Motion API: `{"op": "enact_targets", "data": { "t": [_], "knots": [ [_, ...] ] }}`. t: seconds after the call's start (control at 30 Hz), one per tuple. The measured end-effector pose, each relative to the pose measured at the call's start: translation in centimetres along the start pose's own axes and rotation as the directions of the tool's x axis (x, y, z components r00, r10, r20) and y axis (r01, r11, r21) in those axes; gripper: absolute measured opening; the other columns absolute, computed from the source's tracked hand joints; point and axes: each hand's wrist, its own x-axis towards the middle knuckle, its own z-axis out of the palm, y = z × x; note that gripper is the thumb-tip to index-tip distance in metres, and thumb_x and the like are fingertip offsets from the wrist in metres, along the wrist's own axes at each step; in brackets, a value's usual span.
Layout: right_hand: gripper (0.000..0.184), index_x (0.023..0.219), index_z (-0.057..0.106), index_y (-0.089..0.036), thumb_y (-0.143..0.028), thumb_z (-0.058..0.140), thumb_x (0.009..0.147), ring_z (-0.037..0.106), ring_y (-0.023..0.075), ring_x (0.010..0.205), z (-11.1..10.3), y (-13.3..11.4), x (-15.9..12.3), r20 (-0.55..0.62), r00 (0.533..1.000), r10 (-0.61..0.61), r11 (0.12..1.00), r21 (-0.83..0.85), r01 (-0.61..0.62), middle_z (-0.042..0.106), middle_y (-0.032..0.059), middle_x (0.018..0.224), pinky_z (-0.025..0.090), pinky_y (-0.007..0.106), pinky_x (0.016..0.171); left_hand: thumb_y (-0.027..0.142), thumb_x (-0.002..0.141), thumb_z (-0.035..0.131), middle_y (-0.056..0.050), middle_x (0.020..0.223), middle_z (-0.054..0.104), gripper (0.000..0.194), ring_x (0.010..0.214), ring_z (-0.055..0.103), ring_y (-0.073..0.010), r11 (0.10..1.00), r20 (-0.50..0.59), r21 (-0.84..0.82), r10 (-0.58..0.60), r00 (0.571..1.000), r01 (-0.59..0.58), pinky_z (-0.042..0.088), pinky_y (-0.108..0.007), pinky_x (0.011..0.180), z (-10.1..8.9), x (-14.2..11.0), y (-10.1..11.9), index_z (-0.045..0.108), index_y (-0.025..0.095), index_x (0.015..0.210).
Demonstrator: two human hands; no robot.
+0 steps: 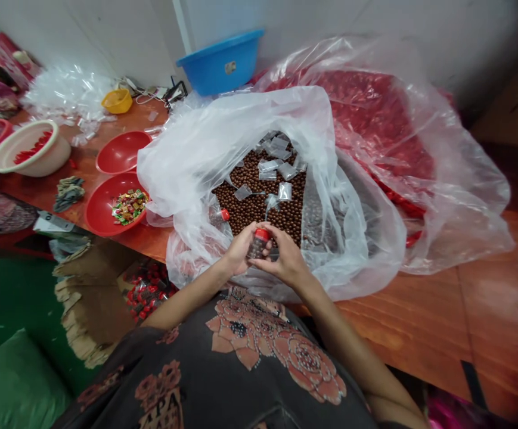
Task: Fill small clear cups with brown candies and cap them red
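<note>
A small clear jar (257,248) with a red lid and brown balls inside is held between my two hands. My left hand (239,249) wraps its left side, fingers closed on it. My right hand (286,257) grips the jar from the right, its thumb low and its fingers near the lid. Just beyond the hands, many round brown chocolate-like balls (245,170) fill an open, translucent plastic bag (223,128). Several small clear plastic packets (284,191) lie on top of the balls. Another red lid (225,214) shows at the bag's left inner edge.
Left on the wooden table (477,310) are a red bowl of wrapped sweets (95,208), another red bowl (124,149) and a white basin (30,161) with red pieces. Behind stands a blue basin (223,62). A bag of red items (384,125) lies right; a cardboard box (84,304) of red-lidded jars sits below.
</note>
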Motion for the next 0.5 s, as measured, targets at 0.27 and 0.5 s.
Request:
{"op": "enact_targets", "data": {
  "t": [0.27,0.5],
  "knots": [
    [0.079,0.145,0.032,-0.022,-0.037,0.068,0.077,0.052,0.0274,0.119,-0.7,-0.1,-0.1,0.025,0.999,-0.027,1.000,-0.016,0.027,0.053,0.0126,0.133,0.045,0.047,0.101,0.026,0.078,0.075,-0.004,0.103,0.062,0.060,0.080,0.061,-0.0124,0.968,0.026,0.195,0.155,0.988,-0.157,0.055,-0.026,0.072,-1.4,-1.1,0.6,0.053,0.021,0.133],
    [0.077,0.143,0.032,-0.019,-0.042,0.067,0.078,0.051,0.0285,0.119,-0.2,-0.4,-0.1,0.072,0.996,-0.049,0.998,-0.040,0.052,0.053,0.0142,0.132,0.045,0.047,0.099,0.015,0.065,0.083,-0.007,0.116,0.064,0.078,0.103,0.060,-0.0144,0.902,0.023,0.338,0.278,0.960,-0.270,0.046,-0.026,0.095,-1.8,-1.3,0.1,0.053,0.021,0.136]
  ]
}}
